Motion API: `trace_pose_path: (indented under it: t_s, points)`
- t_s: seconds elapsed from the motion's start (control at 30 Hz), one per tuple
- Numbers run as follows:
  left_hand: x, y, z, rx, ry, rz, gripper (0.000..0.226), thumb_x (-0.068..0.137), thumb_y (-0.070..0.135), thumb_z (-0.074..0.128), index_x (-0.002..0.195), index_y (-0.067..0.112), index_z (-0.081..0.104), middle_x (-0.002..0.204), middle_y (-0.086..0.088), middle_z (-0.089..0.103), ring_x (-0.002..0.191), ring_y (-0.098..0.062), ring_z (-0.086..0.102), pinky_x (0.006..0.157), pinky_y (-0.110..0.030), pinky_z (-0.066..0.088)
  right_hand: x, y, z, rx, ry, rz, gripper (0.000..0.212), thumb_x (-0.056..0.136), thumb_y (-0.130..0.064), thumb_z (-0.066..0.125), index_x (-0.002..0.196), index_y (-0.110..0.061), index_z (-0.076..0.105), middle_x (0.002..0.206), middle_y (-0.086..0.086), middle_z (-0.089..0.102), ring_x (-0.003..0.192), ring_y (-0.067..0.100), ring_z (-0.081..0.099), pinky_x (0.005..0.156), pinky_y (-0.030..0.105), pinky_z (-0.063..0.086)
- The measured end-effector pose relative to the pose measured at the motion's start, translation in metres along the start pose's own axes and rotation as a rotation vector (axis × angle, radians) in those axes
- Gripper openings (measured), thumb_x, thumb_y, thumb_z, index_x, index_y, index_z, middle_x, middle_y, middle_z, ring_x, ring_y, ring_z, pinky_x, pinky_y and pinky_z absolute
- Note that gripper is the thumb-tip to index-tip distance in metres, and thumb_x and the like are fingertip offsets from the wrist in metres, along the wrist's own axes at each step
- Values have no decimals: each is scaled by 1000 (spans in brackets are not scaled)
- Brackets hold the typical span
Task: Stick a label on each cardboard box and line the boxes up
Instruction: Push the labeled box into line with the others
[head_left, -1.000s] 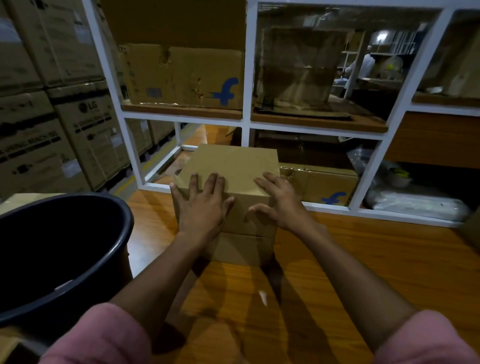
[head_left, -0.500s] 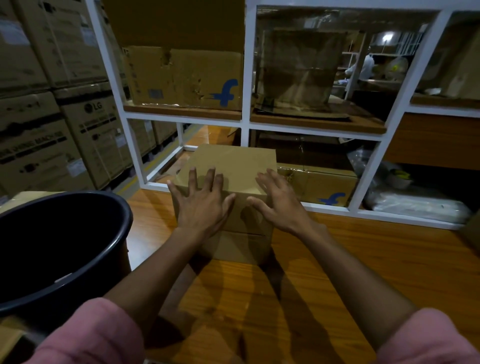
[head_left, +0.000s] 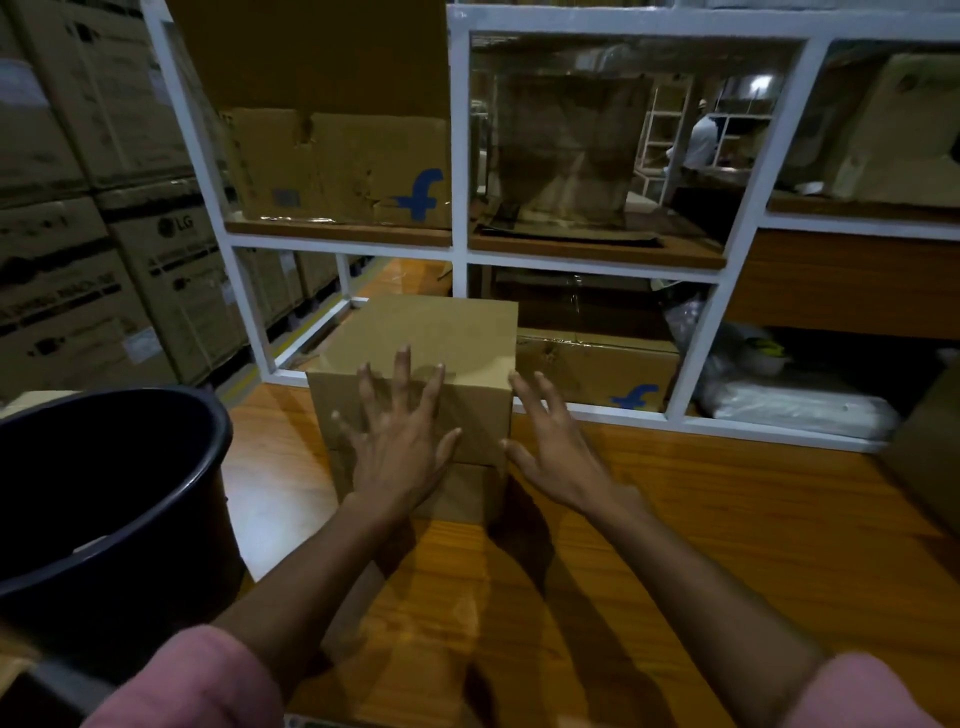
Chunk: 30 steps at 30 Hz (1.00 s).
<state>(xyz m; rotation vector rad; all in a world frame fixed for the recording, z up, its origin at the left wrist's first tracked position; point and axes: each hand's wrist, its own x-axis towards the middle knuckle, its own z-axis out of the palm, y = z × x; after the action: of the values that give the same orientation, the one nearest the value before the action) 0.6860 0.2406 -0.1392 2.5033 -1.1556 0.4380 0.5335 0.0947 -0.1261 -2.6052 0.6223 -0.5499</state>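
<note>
A plain brown cardboard box (head_left: 431, 338) stands on the wooden table (head_left: 727, 519), stacked on what looks like a second box (head_left: 467, 499) under it. My left hand (head_left: 400, 441) lies flat against the upper box's near face, fingers spread, fingertips reaching the top edge. My right hand (head_left: 556, 447) hovers with spread fingers just off the box's right corner, holding nothing. No label shows on the visible faces.
A large black bucket (head_left: 104, 493) stands at the table's left. A white-framed shelf (head_left: 460, 249) with worn cartons (head_left: 343, 166) rises right behind the box. Stacked LG cartons (head_left: 78, 260) fill the left. A person stands far back at the right (head_left: 698, 140).
Both hands have slid back off the box top toward me; the left now rests on the near face, and the right has come off the box to its right side.
</note>
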Motion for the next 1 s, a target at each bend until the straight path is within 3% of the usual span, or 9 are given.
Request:
trace_pose_path:
  t_s: [0.07,0.17,0.3,0.43,0.6,0.73,0.87,1.0]
  points:
    - [0,-7,3,-5,-39,6,95,90,65,56,155,50,-12,162,9,-34,146,-42,-32,104,-83,14,2,-3,9,37,15,-7,84,99,-33,62,159,-43,4,169,4,-7,148,36,31,109,46,42]
    - [3,-13,7,23,-34,52,99,89,56,63,158,44,-7,168,0,-16,147,-46,-28,113,-75,13,10,-9,17,76,55,-1,80,101,-27,59,159,-44,6,169,7,-1,148,37,29,109,48,42]
    - [10,-13,12,57,28,104,98,88,50,67,161,35,3,167,-12,1,148,-50,-20,119,-62,-8,23,-9,23,87,119,-9,66,104,-17,49,157,-39,16,158,13,33,133,34,49,100,45,52]
    - [19,-15,14,85,35,155,100,87,49,68,161,32,2,166,-15,5,149,-49,-15,119,-68,1,31,-6,25,73,119,14,67,104,-13,46,155,-42,14,146,15,47,118,33,59,89,50,57]
    - [20,-21,19,-18,4,129,105,87,43,70,159,39,-6,168,-6,-8,145,-47,-29,111,-75,24,34,-6,28,55,124,25,66,104,-15,45,152,-47,13,143,15,49,112,31,61,83,51,59]
    - [23,-28,20,-10,-22,120,106,87,44,68,159,40,-10,168,-4,-13,145,-49,-30,108,-75,29,36,-11,33,54,136,38,66,104,-15,46,153,-45,14,143,16,49,111,30,61,82,48,59]
    - [23,-24,16,14,-28,112,104,89,50,63,157,41,-15,167,-2,-23,146,-47,-29,107,-77,29,34,-9,31,56,112,26,68,105,-19,46,155,-45,9,152,15,42,121,32,59,89,48,57]
    - [13,-17,14,85,96,92,105,89,65,55,159,30,-14,166,-7,-26,150,-42,-24,109,-81,3,25,-10,28,34,123,56,72,107,-41,40,156,-47,-12,167,11,17,145,36,35,107,55,45]
